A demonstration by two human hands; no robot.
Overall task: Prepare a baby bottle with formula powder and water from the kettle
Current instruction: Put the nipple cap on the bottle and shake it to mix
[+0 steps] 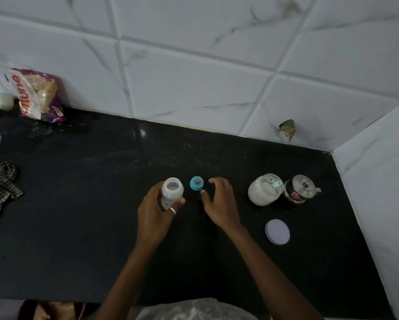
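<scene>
Black stone counter [78, 215] ran along a wall of white tiles, and the head view looked down on it.

Near the middle, the left hand [155, 211] gripped the bottle [172, 191], with its fingers and thumb curled round the body. The bottle stood upright, its mouth was open, and it looked empty, though the inside was dim. Just beside it, toward the wall, the teal cap [196, 183] stood on the counter, apart from the bottle. The right hand [219, 199] hovered next to the cap with the fingers spread and bent, and it held nothing.

Further to the right stood the powder jar [264, 190], open, with white powder in it and something pale green on top, maybe a scoop; I could not tell. The kettle [301, 188] stood right beside the jar, with its lid on. The jar lid [277, 232] lay flat, nearer to the person.

At the far left were a bread bag [37, 95] against the wall and a checked cloth [0, 190].

I judged that the task was at an early step: the bottle was opened, and neither powder nor water was in it yet. The next move would call for the right hand to reach over to the jar and bring powder to the narrow mouth without spilling, while the left hand kept the bottle steady.
</scene>
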